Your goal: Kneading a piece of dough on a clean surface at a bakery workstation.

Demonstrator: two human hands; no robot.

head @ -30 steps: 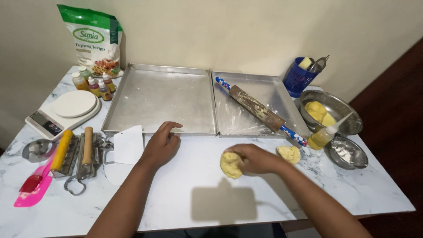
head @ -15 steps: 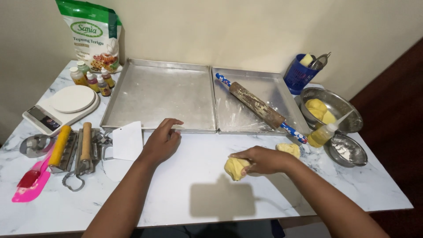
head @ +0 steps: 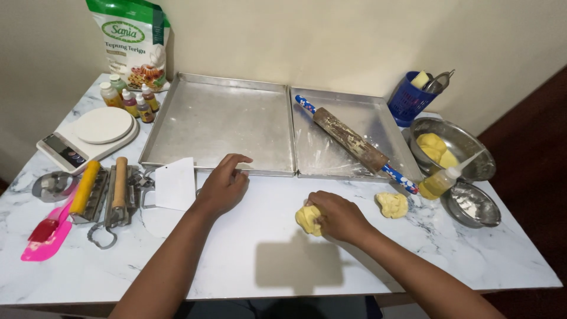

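— Near the front edge of the tabletop (head: 248,260), what's under my right hand (head: 338,216)?

— A yellow dough lump (head: 308,218), your fingers curled around it, pressing it onto the marble.

— And my left hand (head: 223,184)?

— Fingers loosely bent, holding nothing, resting beside the white scraper (head: 175,184), just before the left baking tray (head: 221,121). A smaller dough piece (head: 392,204) lies right of your grip, below the rolling pin (head: 350,140).
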